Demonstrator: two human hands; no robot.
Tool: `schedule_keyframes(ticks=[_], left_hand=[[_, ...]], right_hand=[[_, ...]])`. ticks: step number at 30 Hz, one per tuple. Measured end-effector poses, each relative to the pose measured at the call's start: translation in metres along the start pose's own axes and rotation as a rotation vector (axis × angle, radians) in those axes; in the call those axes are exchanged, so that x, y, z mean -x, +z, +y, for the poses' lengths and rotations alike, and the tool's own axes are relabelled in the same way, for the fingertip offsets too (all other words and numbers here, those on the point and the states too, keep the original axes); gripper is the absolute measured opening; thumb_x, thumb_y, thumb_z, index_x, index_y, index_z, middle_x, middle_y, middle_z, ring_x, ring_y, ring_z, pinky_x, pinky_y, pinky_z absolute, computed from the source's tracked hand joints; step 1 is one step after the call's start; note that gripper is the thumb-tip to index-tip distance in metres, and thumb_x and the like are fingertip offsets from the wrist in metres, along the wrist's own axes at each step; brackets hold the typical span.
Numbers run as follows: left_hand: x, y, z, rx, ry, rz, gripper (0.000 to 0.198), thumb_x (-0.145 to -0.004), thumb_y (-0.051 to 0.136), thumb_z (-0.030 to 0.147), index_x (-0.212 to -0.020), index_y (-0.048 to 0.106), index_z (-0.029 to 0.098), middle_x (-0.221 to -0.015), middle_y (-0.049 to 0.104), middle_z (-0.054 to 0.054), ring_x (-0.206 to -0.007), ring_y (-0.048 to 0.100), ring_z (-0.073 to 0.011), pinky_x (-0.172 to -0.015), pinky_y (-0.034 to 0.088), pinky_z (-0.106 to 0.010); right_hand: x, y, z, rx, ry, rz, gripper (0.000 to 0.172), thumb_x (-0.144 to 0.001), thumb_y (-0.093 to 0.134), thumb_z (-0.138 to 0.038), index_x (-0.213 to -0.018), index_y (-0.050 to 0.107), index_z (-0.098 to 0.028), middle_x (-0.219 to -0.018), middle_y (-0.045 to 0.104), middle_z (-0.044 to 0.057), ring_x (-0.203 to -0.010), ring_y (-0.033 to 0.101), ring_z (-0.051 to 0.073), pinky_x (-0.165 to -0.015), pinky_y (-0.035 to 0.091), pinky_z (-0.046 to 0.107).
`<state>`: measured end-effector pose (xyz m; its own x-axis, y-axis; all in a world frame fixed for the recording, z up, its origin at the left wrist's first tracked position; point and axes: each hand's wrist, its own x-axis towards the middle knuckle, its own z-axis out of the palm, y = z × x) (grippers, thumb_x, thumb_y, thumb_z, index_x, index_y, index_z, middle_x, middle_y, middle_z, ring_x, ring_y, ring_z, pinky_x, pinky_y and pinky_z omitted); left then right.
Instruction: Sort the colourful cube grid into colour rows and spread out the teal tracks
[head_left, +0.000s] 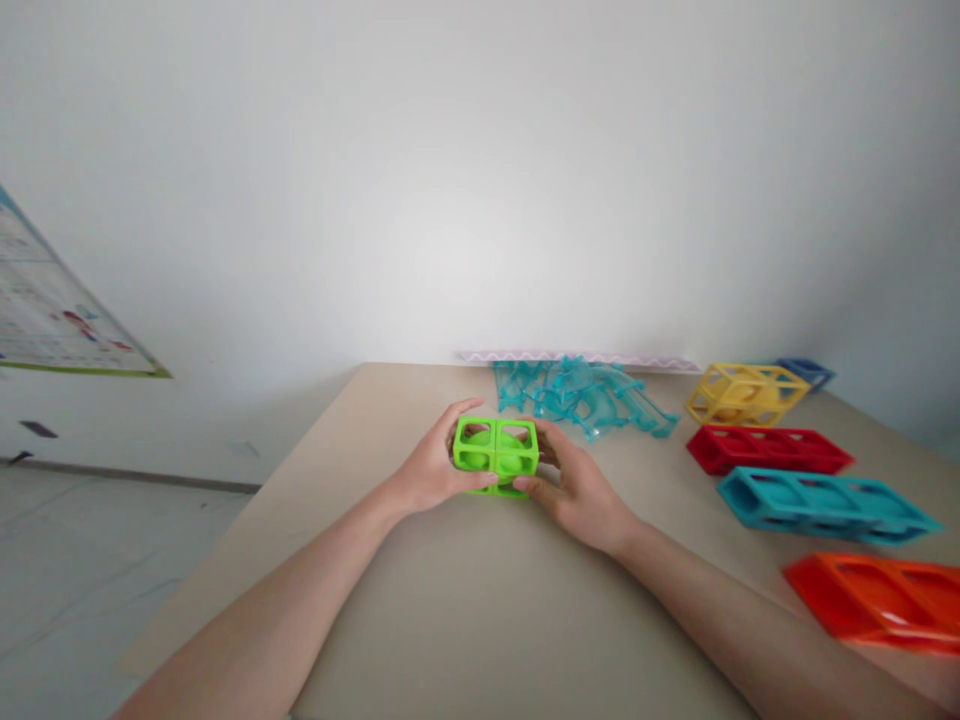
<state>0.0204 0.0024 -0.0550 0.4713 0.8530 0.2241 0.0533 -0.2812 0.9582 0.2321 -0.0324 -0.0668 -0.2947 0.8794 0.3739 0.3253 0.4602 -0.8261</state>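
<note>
Two bright green open-frame toy cubes [495, 452] sit side by side, touching, near the middle of the table. Round dished shapes show inside them. My left hand [435, 465] grips the left cube, its thumb along the lower front and its fingers around the far side. On the right cube my right hand [577, 490] is closed in the same way, with the thumb at the lower front edge. Parts of the fingers are hidden behind the cubes. Just beyond my hands lies a pile of clear teal track pieces [581, 395].
Along the right side stand rows of block frames: yellow [746, 393], blue [806, 373], red [769, 450], teal [829, 505] and orange [885, 600]. A pale patterned strip [585, 358] runs along the wall. The table's left edge drops to a tiled floor [112, 560].
</note>
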Motion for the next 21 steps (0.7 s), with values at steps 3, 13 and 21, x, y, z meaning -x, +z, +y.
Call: schedule_keyframes(ticks=[3, 13, 21], left_hand=[[-0.001, -0.001, -0.001, -0.016, -0.001, 0.006, 0.088, -0.061, 0.082, 0.021, -0.135, 0.035, 0.023, -0.115, 0.057, -0.008, -0.101, 0.059, -0.0199, -0.087, 0.049, -0.033], [0.002, 0.009, -0.009, -0.165, 0.034, -0.126, 0.062, -0.066, 0.076, 0.016, -0.122, 0.048, 0.021, -0.116, 0.062, -0.007, -0.106, 0.060, -0.0222, -0.091, 0.047, -0.034], [0.000, 0.007, -0.014, -0.186, 0.014, -0.151, 0.058, -0.067, 0.076, 0.021, -0.119, 0.051, 0.018, -0.111, 0.065, -0.007, -0.102, 0.062, -0.0211, -0.091, 0.048, -0.034]], right_hand=[[0.001, 0.000, 0.001, 0.053, -0.018, 0.007, 0.056, -0.079, 0.062, -0.016, -0.129, 0.038, -0.025, -0.120, 0.059, 0.009, -0.105, 0.060, 0.022, -0.094, 0.048, 0.043], [0.007, -0.008, -0.018, 0.322, -0.233, 0.186, 0.063, -0.082, 0.059, -0.030, -0.139, 0.033, -0.022, -0.122, 0.055, 0.012, -0.113, 0.053, 0.028, -0.097, 0.042, 0.048], [-0.018, -0.070, 0.005, 0.849, 0.053, 0.640, 0.043, -0.087, 0.046, -0.040, -0.121, 0.057, -0.016, -0.119, 0.054, 0.017, -0.117, 0.048, 0.032, -0.102, 0.035, 0.048]])
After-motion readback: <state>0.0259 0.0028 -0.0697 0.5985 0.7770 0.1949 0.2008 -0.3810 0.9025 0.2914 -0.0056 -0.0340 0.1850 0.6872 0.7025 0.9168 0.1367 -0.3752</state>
